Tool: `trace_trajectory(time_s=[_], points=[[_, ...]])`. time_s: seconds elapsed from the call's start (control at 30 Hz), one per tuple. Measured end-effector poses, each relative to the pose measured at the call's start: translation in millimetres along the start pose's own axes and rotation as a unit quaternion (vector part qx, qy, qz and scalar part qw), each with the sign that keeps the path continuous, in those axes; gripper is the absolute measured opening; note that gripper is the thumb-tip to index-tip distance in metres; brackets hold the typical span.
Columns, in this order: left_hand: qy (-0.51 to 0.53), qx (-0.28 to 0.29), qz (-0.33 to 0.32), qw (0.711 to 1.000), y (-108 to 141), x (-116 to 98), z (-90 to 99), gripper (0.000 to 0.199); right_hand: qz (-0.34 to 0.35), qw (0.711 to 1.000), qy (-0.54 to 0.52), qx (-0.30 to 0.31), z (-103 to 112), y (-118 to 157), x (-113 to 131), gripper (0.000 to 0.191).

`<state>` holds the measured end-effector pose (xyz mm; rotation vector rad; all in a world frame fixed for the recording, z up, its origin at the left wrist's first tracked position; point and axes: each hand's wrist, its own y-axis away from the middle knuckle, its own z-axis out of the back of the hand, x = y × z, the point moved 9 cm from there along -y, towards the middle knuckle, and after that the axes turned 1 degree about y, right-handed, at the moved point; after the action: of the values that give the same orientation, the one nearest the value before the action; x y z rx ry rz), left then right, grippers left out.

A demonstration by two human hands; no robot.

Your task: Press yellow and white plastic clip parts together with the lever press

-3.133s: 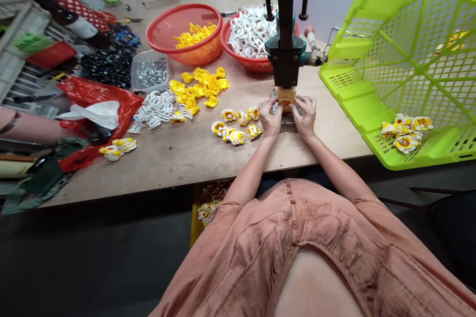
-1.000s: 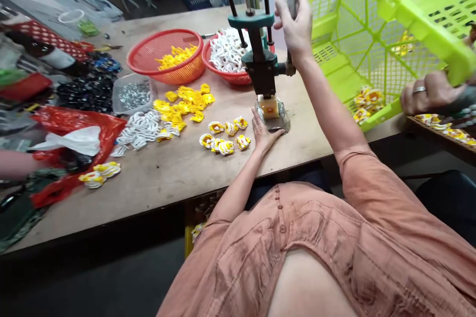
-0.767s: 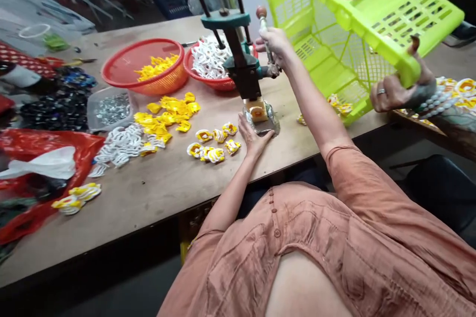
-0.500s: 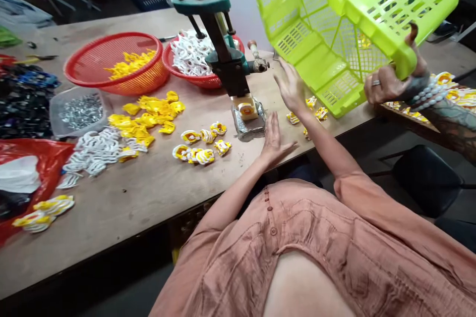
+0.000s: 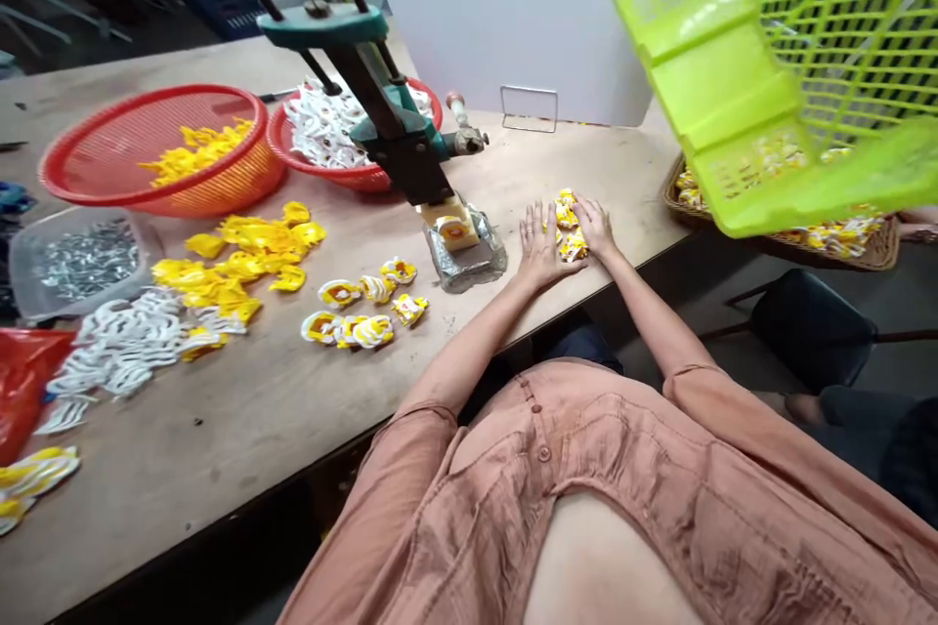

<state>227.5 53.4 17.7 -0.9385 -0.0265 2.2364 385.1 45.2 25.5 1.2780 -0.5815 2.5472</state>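
On the tabletop to the right of the hand press (image 5: 421, 156), my left hand (image 5: 540, 249) lies flat with its fingers stretched out. My right hand (image 5: 595, 227) is opposite, its fingers extended and reaching forward. Between the two hands sits a small cluster of yellow-and-white plastic pieces (image 5: 570, 242), bordered by both palms. Under the press ram, one yellow-and-white piece (image 5: 455, 232) rests on the foil-wrapped base (image 5: 473, 269). Several similar assembled pieces (image 5: 366, 330) lie left of the base.
A tilted green plastic basket (image 5: 740, 59) hangs at upper right over a wicker tray (image 5: 872, 259) of pieces. Red baskets (image 5: 241, 190) hold yellow and white parts. Loose yellow parts (image 5: 249, 254), white parts (image 5: 124, 342) and a clear box (image 5: 29, 283) of metal bits lie left.
Both my hands have come down around the small cluster, my left moving beside it. The green basket, held earlier by another person's hand, has shifted right, uncovering the wicker tray. My view has turned rightward.
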Motion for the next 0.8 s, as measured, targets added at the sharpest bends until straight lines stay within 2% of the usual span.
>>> trace_trajectory(time_s=[0.17, 0.2, 0.27, 0.37, 0.43, 0.5, 0.6, 0.7, 0.8], points=[[0.011, -0.005, -0.004, 1.0, 6, 9, 4.9, 0.158, 0.022, 0.997, -0.076, -0.007, -6, -31, 7, 0.097], [0.009, -0.005, -0.005, 1.0, 7, 9, 5.0, 0.159, 0.017, 0.996, -0.09, 0.022, -16, -37, 9, 0.101], [0.002, -0.018, 0.001, 1.0, 8, 11, 8.4, 0.157, 0.018, 0.986, -0.117, 0.12, -48, -45, 21, 0.104], [-0.002, -0.066, 0.035, 0.997, 14, 23, 23.2, 0.154, 0.055, 0.962, -0.124, 0.237, -97, -43, 51, 0.095], [0.001, -0.09, 0.053, 0.995, 20, 32, 33.7, 0.153, 0.074, 0.954, -0.123, 0.262, -118, -37, 69, 0.089], [0.008, -0.095, 0.054, 0.994, 27, 37, 39.8, 0.153, 0.079, 0.952, -0.127, 0.266, -128, -29, 80, 0.09], [0.008, -0.088, 0.035, 0.995, 41, 34, 41.0, 0.152, 0.07, 0.956, -0.126, 0.255, -123, -13, 83, 0.092], [-0.014, -0.095, 0.015, 0.995, 62, 19, 39.3, 0.145, 0.064, 0.964, -0.122, 0.228, -102, 6, 80, 0.087], [-0.03, -0.117, 0.006, 0.993, 85, 3, 41.9, 0.133, 0.071, 0.972, -0.14, 0.177, -77, 30, 78, 0.076]])
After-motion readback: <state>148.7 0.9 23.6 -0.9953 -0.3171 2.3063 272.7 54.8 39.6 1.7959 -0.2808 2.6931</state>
